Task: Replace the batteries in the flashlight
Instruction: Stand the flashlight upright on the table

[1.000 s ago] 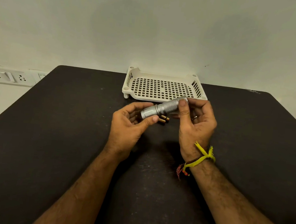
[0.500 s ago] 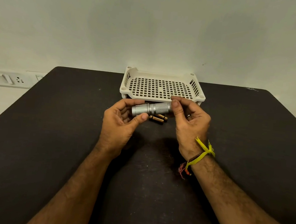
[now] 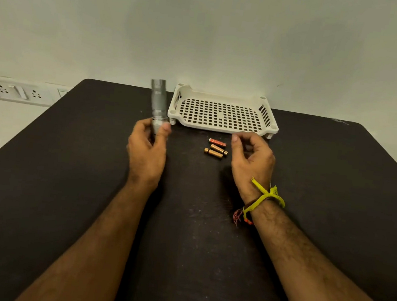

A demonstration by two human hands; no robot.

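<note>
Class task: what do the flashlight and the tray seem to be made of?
Flashlight: probably metal, matt silver-grey with machined rings around the body. Tray: probably moulded plastic, cream, with a smooth rim and a grid of square holes.

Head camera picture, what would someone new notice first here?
Probably the silver flashlight, held upright in the left hand over the black table. Next, three small batteries lying on the table just in front of the white perforated tray, with the right hand hovering empty beside them, a yellow thread tied round its wrist.
</note>
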